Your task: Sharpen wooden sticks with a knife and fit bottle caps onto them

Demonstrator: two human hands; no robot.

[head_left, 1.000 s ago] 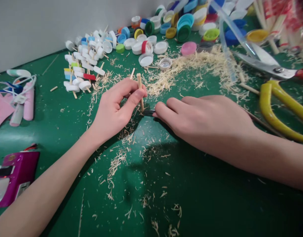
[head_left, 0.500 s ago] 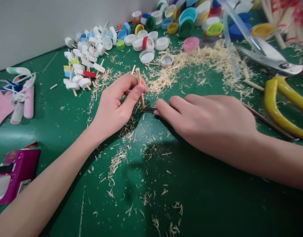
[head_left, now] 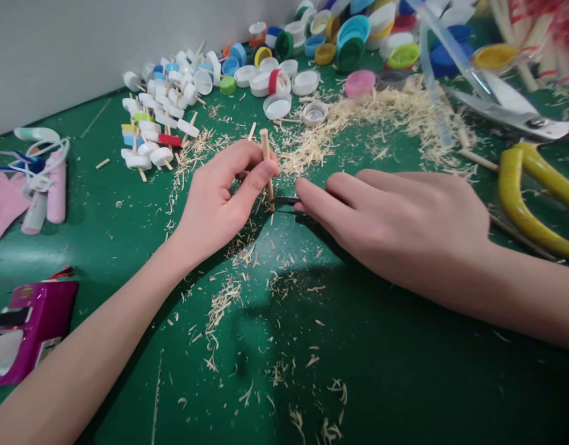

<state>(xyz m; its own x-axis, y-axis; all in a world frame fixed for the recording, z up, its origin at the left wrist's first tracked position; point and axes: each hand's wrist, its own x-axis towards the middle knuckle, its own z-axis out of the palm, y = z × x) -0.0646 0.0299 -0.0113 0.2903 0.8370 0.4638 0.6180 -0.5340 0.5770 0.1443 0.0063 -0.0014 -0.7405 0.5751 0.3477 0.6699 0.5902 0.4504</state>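
Between thumb and fingers, my left hand [head_left: 229,191] pinches a thin wooden stick [head_left: 266,151] that stands nearly upright, its lower end at the green table. My right hand [head_left: 391,216] is closed around a small dark blade [head_left: 284,201], whose handle is hidden by the fingers. The blade's tip touches the stick near its lower end. Pale wood shavings [head_left: 224,296] are scattered under and around both hands.
Caps on sticks [head_left: 164,111] stand at the back left, loose bottle caps [head_left: 352,43] behind. Yellow-handled scissors [head_left: 511,179] lie at the right. A magenta device [head_left: 47,321] and a pink cord item [head_left: 56,185] are at the left.
My right hand and the blade have shifted slightly up and to the right, the blade now a little higher on the stick. The stick has moved slightly right and looks more upright.
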